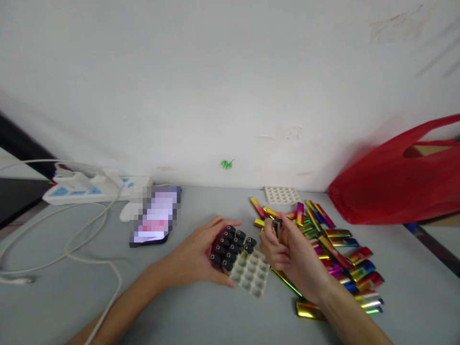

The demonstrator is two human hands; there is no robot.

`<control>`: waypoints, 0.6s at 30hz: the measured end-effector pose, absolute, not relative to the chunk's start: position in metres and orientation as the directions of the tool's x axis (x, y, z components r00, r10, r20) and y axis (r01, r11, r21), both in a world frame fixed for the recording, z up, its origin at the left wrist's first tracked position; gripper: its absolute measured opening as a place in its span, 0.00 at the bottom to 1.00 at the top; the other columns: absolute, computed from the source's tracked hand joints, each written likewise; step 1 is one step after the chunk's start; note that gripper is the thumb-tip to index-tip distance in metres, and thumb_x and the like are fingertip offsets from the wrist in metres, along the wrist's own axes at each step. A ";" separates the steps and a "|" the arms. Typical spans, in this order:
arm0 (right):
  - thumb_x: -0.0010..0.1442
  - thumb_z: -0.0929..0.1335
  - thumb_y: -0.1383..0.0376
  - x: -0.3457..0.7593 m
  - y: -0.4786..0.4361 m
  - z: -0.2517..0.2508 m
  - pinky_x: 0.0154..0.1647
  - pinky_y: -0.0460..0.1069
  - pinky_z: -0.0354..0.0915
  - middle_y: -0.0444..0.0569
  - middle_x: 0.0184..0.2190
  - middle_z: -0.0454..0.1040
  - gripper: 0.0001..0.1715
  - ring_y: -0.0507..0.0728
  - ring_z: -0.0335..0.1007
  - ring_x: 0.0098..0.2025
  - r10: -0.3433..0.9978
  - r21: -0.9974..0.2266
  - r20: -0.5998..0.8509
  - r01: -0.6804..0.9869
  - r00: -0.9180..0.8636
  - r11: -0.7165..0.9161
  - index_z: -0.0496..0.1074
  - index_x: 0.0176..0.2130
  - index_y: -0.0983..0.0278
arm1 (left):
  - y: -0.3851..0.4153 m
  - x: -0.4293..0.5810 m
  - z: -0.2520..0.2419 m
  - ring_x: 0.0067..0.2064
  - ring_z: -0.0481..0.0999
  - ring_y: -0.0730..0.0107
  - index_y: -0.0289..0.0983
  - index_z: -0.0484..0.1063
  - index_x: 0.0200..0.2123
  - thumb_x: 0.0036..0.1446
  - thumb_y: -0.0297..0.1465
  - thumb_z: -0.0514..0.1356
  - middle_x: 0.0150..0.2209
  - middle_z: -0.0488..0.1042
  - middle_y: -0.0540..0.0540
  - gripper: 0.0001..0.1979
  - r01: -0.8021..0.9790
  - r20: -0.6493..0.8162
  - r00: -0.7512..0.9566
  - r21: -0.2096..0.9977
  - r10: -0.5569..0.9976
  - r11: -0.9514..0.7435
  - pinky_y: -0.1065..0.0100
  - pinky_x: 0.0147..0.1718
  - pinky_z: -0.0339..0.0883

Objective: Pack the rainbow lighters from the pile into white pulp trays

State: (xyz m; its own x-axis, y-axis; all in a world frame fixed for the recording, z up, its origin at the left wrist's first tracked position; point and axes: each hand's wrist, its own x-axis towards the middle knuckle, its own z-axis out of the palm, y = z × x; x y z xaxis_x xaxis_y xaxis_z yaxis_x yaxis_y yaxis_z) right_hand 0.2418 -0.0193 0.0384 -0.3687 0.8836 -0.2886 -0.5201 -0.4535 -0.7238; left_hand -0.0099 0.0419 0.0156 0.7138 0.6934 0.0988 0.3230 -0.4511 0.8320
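Observation:
My left hand (196, 256) grips a white moulded tray (251, 275) tilted above the grey table (201, 316). Several small black caps (232, 244) fill the tray's upper rows, and the lower sockets are empty. My right hand (287, 249) is closed in a pinch on a small dark piece (276, 225) just right of the tray. A heap of shiny rainbow-coloured metal sleeves (334, 249) lies beyond and beside my right hand.
A second white tray (282, 194) lies by the wall. A red plastic bag (398, 182) sits at the right. A phone (156, 218), a white power strip (89, 188) and loose white cables (75, 254) occupy the left side.

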 end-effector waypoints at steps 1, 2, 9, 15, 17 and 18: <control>0.66 0.72 0.35 0.243 -0.019 0.036 0.19 0.43 0.33 0.34 0.24 0.45 0.37 0.48 0.29 0.23 0.892 -0.725 -0.274 -0.532 -0.359 -0.437 0.60 0.29 0.61 | 0.042 -0.010 0.016 0.58 0.78 0.48 0.49 0.71 0.69 0.42 0.47 0.84 0.57 0.75 0.45 0.52 0.319 0.100 0.715 0.834 0.692 -0.450 0.53 0.61 0.72; 0.66 0.72 0.36 0.244 -0.018 0.034 0.19 0.44 0.32 0.33 0.23 0.44 0.38 0.48 0.28 0.23 0.900 -0.726 -0.259 -0.544 -0.350 -0.420 0.59 0.28 0.61 | 0.041 -0.010 0.016 0.58 0.78 0.48 0.49 0.71 0.69 0.42 0.47 0.84 0.57 0.75 0.45 0.52 0.315 0.103 0.716 0.836 0.691 -0.450 0.53 0.61 0.72; 0.66 0.71 0.39 0.244 -0.014 0.030 0.18 0.46 0.32 0.33 0.19 0.42 0.38 0.47 0.29 0.20 0.917 -0.710 -0.226 -0.589 -0.328 -0.385 0.53 0.23 0.59 | 0.040 -0.009 0.018 0.58 0.78 0.49 0.49 0.71 0.68 0.43 0.44 0.85 0.57 0.75 0.45 0.50 0.310 0.118 0.697 0.840 0.707 -0.446 0.53 0.62 0.72; 0.65 0.70 0.41 0.240 -0.016 0.029 0.17 0.47 0.35 0.32 0.17 0.42 0.36 0.47 0.31 0.18 0.915 -0.731 -0.246 -0.558 -0.319 -0.392 0.52 0.21 0.57 | 0.039 -0.009 0.018 0.58 0.78 0.49 0.47 0.71 0.68 0.44 0.46 0.84 0.57 0.75 0.44 0.49 0.318 0.120 0.693 0.834 0.710 -0.451 0.53 0.61 0.72; 0.64 0.70 0.41 0.238 -0.018 0.028 0.17 0.47 0.35 0.32 0.17 0.43 0.36 0.47 0.31 0.18 0.915 -0.746 -0.264 -0.537 -0.304 -0.394 0.52 0.21 0.57 | 0.039 -0.009 0.018 0.58 0.78 0.50 0.47 0.71 0.68 0.44 0.45 0.84 0.57 0.75 0.44 0.50 0.317 0.120 0.695 0.834 0.709 -0.452 0.54 0.61 0.73; 0.63 0.71 0.41 0.238 -0.018 0.028 0.17 0.47 0.34 0.32 0.17 0.43 0.36 0.47 0.31 0.18 0.915 -0.751 -0.273 -0.528 -0.298 -0.397 0.52 0.22 0.57 | 0.039 -0.009 0.018 0.58 0.78 0.50 0.47 0.71 0.68 0.43 0.44 0.85 0.57 0.74 0.45 0.50 0.313 0.123 0.697 0.834 0.706 -0.454 0.55 0.61 0.73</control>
